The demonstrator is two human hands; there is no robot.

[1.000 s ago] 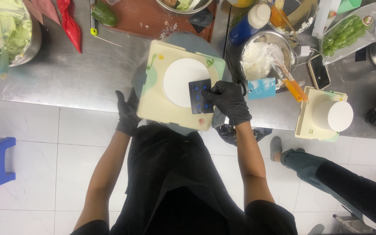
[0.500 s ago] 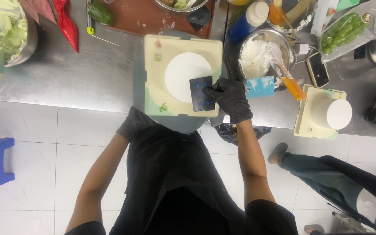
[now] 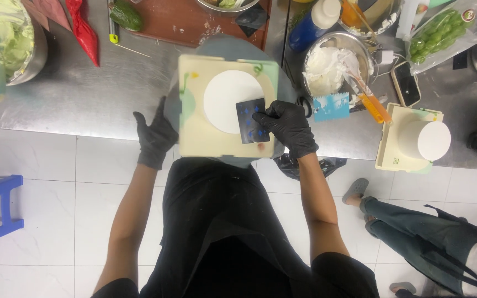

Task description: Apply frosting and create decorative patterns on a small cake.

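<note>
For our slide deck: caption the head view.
Gloved right hand presses a dark scraper against a white cake.

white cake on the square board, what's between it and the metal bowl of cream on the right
In the head view, between the white cake and the cream bowl lie the dark scraper, the gloved right hand holding it, and the board's pale green edge.

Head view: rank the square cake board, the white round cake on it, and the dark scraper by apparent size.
1. Square cake board
2. White round cake
3. Dark scraper, held in the right hand

All sit at similar distance, so the ranking is fair.
</note>
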